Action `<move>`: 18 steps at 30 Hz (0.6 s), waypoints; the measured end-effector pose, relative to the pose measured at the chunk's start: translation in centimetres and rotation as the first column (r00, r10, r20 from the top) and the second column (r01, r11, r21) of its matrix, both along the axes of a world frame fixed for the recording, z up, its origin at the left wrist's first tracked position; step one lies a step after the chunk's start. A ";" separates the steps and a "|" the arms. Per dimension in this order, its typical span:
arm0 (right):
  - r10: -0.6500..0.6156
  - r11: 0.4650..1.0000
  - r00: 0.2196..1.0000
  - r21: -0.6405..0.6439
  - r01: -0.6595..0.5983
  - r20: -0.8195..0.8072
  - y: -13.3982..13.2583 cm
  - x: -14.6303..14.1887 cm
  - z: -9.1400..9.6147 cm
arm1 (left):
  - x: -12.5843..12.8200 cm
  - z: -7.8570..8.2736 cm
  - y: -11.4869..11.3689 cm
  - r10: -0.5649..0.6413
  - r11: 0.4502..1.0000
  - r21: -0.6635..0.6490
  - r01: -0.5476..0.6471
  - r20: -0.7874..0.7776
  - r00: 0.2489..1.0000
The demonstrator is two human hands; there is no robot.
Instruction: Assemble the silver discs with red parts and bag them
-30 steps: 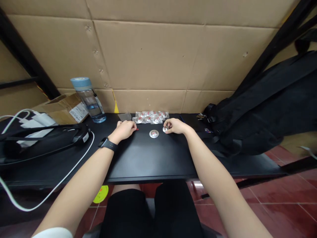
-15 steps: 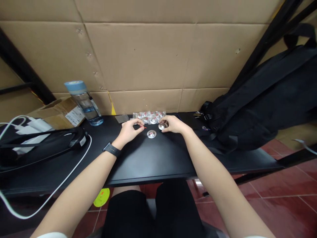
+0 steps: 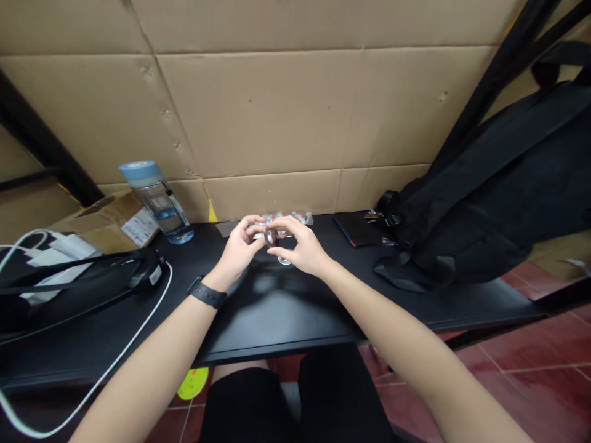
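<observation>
Both my hands are raised together above the black table [image 3: 286, 307]. My right hand [image 3: 300, 248] pinches a small round silver metal part [image 3: 270, 237] between thumb and fingers. My left hand [image 3: 240, 246], with a black watch on its wrist, has its fingers closed at the same part from the left; whether it holds something small of its own I cannot make out. Another silver disc [image 3: 285, 261] lies on the table just below my right hand, mostly hidden. A pile of clear packets with silver and red parts [image 3: 295, 217] lies behind my hands by the wall.
A water bottle with a blue lid [image 3: 159, 200] and an open cardboard box [image 3: 108, 218] stand at the back left. A black bag with a white cable [image 3: 83, 277] lies left. A large black backpack [image 3: 484, 203] fills the right side, a dark flat case [image 3: 355, 229] beside it.
My right hand lifted the silver part off the table and brought it left and up. My left hand rose to meet it. The head view shifted slightly.
</observation>
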State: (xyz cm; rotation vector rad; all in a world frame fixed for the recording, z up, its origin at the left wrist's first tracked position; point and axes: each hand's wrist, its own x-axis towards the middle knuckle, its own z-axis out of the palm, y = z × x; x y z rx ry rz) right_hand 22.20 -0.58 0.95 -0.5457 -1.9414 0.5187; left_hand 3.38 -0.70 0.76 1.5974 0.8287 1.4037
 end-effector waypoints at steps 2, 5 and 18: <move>-0.006 1.000 1.000 -0.005 0.006 -0.009 -0.1 -0.1 -0.1 | -0.2 0.2 -0.1 0.029 0.999 0.017 -0.028 -0.022 0.999; -0.003 1.000 0.999 -0.008 0.003 -0.036 -0.2 -0.2 -0.3 | -0.3 0.3 -0.1 0.064 0.997 0.053 -0.061 -0.058 0.996; 0.047 0.966 0.981 -0.242 -0.093 -0.188 0.3 -0.6 -1.4 | -0.3 0.6 -0.4 0.261 0.948 0.252 -0.194 -0.267 0.928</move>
